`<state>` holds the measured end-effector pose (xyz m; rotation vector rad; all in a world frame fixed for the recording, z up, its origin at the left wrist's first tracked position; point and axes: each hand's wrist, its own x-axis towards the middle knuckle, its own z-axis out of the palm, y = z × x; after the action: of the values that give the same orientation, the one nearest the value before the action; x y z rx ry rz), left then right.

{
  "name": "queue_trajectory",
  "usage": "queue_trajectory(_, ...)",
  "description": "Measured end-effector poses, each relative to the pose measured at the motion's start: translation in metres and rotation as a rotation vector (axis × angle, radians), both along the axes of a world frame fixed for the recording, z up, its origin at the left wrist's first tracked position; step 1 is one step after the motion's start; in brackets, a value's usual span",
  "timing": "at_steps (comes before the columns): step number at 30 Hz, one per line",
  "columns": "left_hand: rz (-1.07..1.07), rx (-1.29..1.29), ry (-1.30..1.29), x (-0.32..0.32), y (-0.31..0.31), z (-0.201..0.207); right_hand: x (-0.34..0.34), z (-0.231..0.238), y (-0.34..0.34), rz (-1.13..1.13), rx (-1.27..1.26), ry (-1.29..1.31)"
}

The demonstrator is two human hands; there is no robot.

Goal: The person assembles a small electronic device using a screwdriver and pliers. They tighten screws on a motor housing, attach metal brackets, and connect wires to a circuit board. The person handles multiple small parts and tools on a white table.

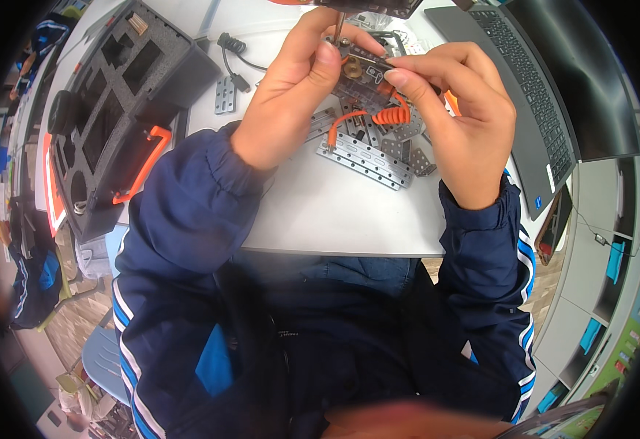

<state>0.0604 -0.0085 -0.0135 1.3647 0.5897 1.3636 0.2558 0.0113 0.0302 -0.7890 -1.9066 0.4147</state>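
Observation:
Near the top middle, over the white table (320, 227), I hold a dark electronic module (367, 79) with brass-coloured round parts on its face. My left hand (294, 88) is closed on its left side, the thumb beside a thin metal rod (339, 28) standing at the module's upper left corner. Thumb and forefinger of my right hand (466, 110) pinch the module's right edge. Below it, an orange coiled cable (391, 115) hangs with a straight end toward the left. Under my hands lie silvery perforated metal strips (367, 159). Another dark piece (389, 7) is cut off by the top edge.
At the left stands an open dark case (181, 77) with foam cutouts and an orange handle (144, 164). A black coiled cable (233, 55) and a small perforated plate (225, 95) lie beside it. An open laptop (528, 95) borders the right side. A blue chair (104, 362) is lower left.

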Motion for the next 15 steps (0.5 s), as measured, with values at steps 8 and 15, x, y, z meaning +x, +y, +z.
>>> queue_trajectory(8,0.029,-0.063,-0.056,0.0018,-0.0006,0.0009,-0.0036,-0.0029,-0.0009,0.061,0.128,-0.032)
queue_trajectory(15,0.078,-0.051,-0.051,0.0023,-0.0035,0.0023,0.0028,0.0017,0.0033,0.274,-0.106,0.045)
